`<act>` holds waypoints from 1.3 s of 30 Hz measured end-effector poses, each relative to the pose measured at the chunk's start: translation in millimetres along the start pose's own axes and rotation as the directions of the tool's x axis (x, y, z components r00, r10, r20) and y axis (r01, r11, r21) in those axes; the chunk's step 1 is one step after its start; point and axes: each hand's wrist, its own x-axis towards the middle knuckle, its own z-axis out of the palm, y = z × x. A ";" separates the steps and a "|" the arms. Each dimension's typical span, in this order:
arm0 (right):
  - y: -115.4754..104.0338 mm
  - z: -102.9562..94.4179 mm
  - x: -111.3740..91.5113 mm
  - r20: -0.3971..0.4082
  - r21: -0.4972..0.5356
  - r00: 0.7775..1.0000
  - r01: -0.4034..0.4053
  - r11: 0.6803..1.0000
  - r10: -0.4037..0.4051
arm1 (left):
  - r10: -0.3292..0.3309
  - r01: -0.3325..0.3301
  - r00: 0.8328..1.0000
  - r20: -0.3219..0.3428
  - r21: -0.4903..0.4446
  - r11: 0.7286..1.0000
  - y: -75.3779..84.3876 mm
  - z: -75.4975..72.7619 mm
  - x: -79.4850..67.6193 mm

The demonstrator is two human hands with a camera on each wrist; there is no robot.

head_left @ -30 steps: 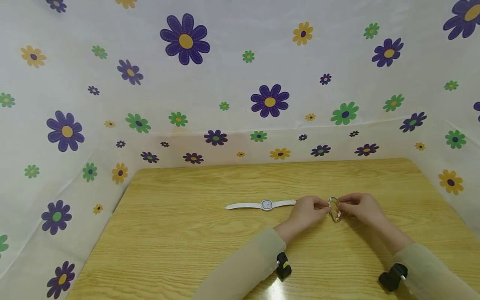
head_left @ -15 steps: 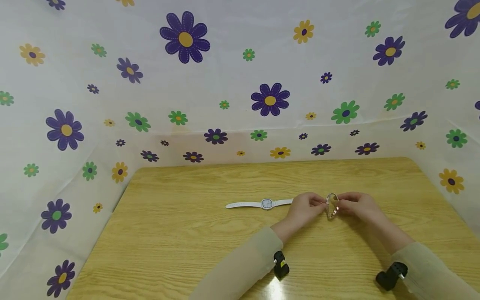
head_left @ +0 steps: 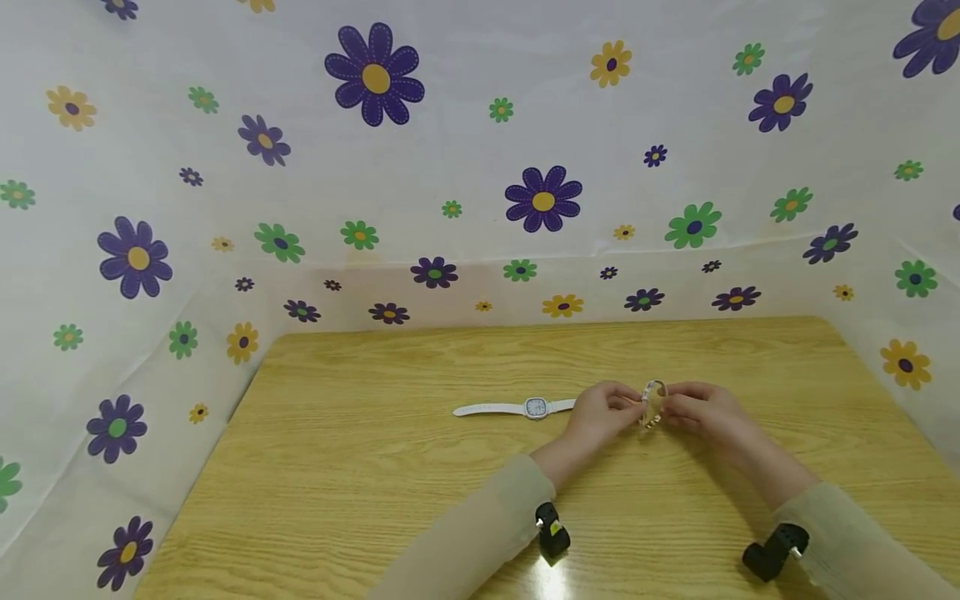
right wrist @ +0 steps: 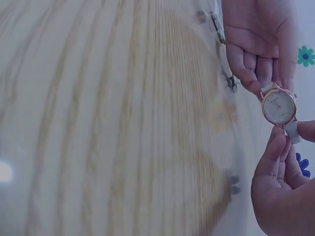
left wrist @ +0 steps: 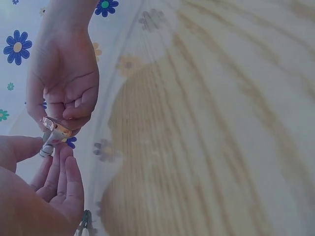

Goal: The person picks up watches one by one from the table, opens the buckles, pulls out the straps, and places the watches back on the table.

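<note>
A wristwatch with a round white dial, rose-gold rim and white strap [right wrist: 279, 106] is held up between both hands, its strap bent into a loop. My left hand [head_left: 596, 417] pinches one side of it with thumb and fingertips. On the opposite side, my right hand [head_left: 705, 408] pinches the strap near the case, thumb against fingers. The dial faces the right wrist camera. In the left wrist view the watch [left wrist: 55, 132] shows edge-on. A second watch, white with a squarish face [head_left: 536, 407], lies flat to the left; my left hand covers its right strap end.
The wood-grain table [head_left: 360, 483] reaches back to a white curtain with printed flowers [head_left: 450, 167], which also hangs along both sides. A black wrist device [head_left: 553, 533] sits on the left sleeve and another [head_left: 776, 552] on the right.
Both hands have shifted slightly left with the looped watch, turning it a little between the fingers. The squarish watch stays in place, with more of its strap end covered by my left hand.
</note>
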 end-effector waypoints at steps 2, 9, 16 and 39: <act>-0.6 1.4 -0.2 0.012 0.004 1.000 0.009 1.000 -0.009 | -0.002 0.002 1.000 0.007 -0.010 1.000 -0.5 -2.7 -0.2; 0.5 7.4 2.5 0.050 0.073 0.999 0.006 0.997 -0.010 | -0.017 0.018 1.000 0.015 -0.046 0.999 -5.7 -10.4 -2.6; -1.2 14.0 3.0 0.083 0.113 0.996 0.015 0.993 -0.025 | -0.056 0.061 0.998 0.037 -0.162 0.985 -8.3 -17.7 -6.4; -6.2 32.4 -2.7 0.161 0.230 0.987 -0.048 0.972 0.010 | -0.064 0.080 0.996 0.068 -0.264 0.961 -12.0 -41.2 -16.3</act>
